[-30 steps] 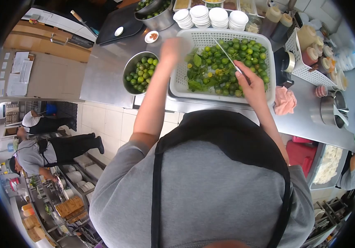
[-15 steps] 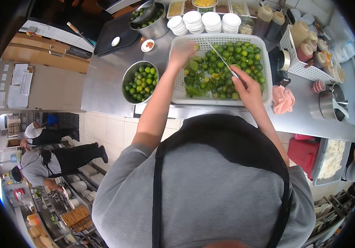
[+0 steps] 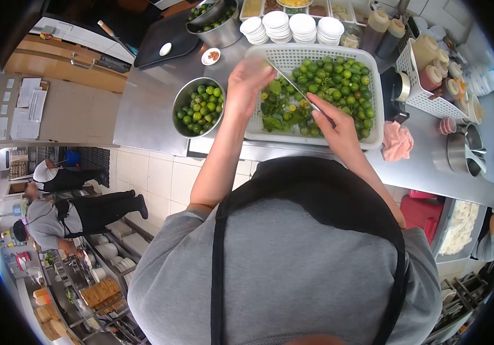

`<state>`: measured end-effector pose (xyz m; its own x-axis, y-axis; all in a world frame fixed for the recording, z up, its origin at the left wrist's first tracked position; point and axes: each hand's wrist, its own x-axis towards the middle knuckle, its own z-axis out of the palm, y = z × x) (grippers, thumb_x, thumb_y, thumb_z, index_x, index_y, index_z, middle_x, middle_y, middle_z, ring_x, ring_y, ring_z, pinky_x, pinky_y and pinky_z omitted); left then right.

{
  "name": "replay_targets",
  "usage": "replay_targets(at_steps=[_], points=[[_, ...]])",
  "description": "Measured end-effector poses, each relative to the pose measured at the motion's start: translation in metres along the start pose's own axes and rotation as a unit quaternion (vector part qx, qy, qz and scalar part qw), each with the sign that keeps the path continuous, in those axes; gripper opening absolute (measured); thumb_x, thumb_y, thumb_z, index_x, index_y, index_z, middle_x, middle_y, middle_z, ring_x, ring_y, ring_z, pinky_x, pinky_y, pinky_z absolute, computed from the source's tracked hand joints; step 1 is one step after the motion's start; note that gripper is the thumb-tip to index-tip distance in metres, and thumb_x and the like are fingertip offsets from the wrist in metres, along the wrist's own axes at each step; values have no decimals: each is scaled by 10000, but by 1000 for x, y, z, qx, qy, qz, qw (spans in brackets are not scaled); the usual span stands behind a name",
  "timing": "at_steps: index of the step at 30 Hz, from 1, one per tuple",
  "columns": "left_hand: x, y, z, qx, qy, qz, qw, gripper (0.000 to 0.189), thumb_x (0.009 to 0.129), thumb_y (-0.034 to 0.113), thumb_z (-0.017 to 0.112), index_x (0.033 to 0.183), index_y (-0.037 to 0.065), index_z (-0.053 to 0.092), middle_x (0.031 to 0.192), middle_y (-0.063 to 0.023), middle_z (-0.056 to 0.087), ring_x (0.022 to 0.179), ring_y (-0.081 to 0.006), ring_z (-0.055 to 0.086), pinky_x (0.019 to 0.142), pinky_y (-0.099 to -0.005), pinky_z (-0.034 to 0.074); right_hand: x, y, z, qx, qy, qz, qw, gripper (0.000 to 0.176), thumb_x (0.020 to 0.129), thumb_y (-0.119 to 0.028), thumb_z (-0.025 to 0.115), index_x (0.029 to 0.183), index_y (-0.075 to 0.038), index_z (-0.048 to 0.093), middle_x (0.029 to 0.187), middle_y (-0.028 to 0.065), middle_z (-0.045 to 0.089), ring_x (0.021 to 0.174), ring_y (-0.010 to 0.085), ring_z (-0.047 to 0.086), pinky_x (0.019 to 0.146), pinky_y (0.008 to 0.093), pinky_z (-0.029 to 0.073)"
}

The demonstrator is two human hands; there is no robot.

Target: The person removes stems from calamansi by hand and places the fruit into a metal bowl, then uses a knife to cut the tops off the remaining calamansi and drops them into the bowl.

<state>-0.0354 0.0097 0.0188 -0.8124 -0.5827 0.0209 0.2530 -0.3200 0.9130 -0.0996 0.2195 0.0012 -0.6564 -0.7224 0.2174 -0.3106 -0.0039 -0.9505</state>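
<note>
My right hand (image 3: 336,125) grips a knife (image 3: 293,84), its blade pointing up and left over the white perforated basket (image 3: 378,123). Motion blurs my left hand (image 3: 247,83) at the basket's left side. A small green lime (image 3: 266,64) shows at its fingertips, close to the knife tip. Many limes (image 3: 339,77) fill the basket's middle and right. Green leaves (image 3: 275,118) and a few yellowish pieces lie in its left part. Left of my left forearm, a steel bowl (image 3: 177,127) holds more limes.
Stacks of white small dishes (image 3: 302,27) stand behind the basket. A pink cloth (image 3: 397,141) lies to its right, near a white crate (image 3: 431,100) of sauce bottles. A steel pot (image 3: 224,35) and a black tray (image 3: 169,41) sit back left. Co-workers (image 3: 57,221) stand far left.
My left hand has moved slightly left and down with the lime. The knife and right hand have shifted a little left relative to the basket. The whole view has moved slightly.
</note>
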Motion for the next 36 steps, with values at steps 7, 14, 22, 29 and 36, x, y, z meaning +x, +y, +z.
replay_targets(at_steps=[7, 14, 22, 29, 36], points=[[-1, -8, 15, -21, -14, 37, 999, 195, 815, 2, 604, 1002, 36, 561, 938, -53, 612, 842, -140, 599, 792, -287, 501, 0, 1, 0, -16, 32, -29, 999, 309, 883, -140, 544, 1188, -93, 559, 1038, 142, 632, 854, 200, 616, 751, 272, 459], [-20, -38, 28, 55, -66, -45, 995, 280, 759, -25, 648, 1025, 11, 567, 940, -73, 599, 851, -166, 605, 771, -272, 482, 10, 11, -9, -80, 91, -12, 993, 305, 878, -157, 550, 1176, -98, 571, 989, 138, 641, 812, 211, 614, 728, 269, 463], [4, -12, 3, 63, 31, 44, 997, 207, 813, -8, 606, 1017, -19, 577, 940, -85, 620, 855, -152, 600, 815, -298, 492, -3, 5, 0, 2, 23, -18, 1000, 302, 888, -156, 540, 1181, -88, 562, 1063, 157, 623, 894, 222, 617, 790, 289, 456], [-3, -16, 4, 163, 22, 51, 985, 212, 794, 6, 638, 999, -8, 584, 930, -79, 622, 837, -138, 596, 792, -288, 490, 3, -6, -3, -38, 6, 44, 998, 300, 881, -154, 546, 1174, -93, 568, 1015, 166, 630, 821, 239, 613, 752, 294, 454], [-5, -3, -5, -75, -21, -46, 996, 173, 822, 62, 619, 976, -9, 588, 927, -86, 630, 866, -177, 604, 844, -292, 483, 5, -3, 2, -37, 5, 7, 999, 296, 881, -159, 547, 1171, -107, 575, 1016, 163, 631, 851, 239, 619, 756, 294, 460]])
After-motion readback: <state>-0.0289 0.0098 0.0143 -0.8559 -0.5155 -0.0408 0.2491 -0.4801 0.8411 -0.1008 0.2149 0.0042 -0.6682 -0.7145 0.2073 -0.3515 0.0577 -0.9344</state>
